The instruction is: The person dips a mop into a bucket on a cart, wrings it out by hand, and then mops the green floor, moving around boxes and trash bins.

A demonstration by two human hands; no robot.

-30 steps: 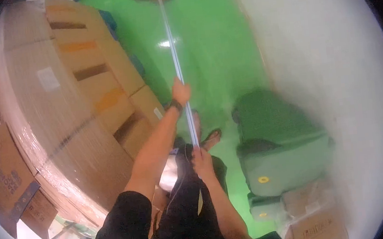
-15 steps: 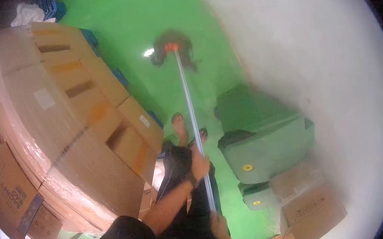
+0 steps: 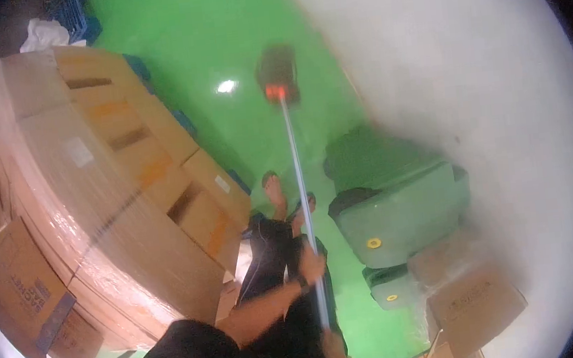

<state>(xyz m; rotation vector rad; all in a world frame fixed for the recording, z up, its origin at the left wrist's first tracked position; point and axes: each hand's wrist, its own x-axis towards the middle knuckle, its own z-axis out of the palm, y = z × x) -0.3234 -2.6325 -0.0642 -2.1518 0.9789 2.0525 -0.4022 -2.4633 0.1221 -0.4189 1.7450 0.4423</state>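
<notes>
A mop with a long pale pole (image 3: 298, 171) reaches away from me over the green floor. Its dark mop head (image 3: 276, 67) is blurred and joins the pole at a red-orange connector. My left hand (image 3: 311, 264), with a dark band at the wrist, is wrapped round the pole in front of my legs. Lower down, near the pole's end, my right hand (image 3: 333, 346) is closed round it too, partly cut off by shadow and my clothing. My feet in sandals stand just left of the pole.
To the left rises a film-wrapped stack of cartons (image 3: 138, 160) on blue pallets. Dark green bins (image 3: 402, 216) with yellow round caps stand on the right by the white wall (image 3: 441, 58). Behind them lies an open carton (image 3: 478, 305). A flattened carton (image 3: 26, 290) leans at lower left.
The mop head has swung to the right and turned from spread sideways to lengthwise. Both hands still hold the pole and have shifted slightly right and down in view.
</notes>
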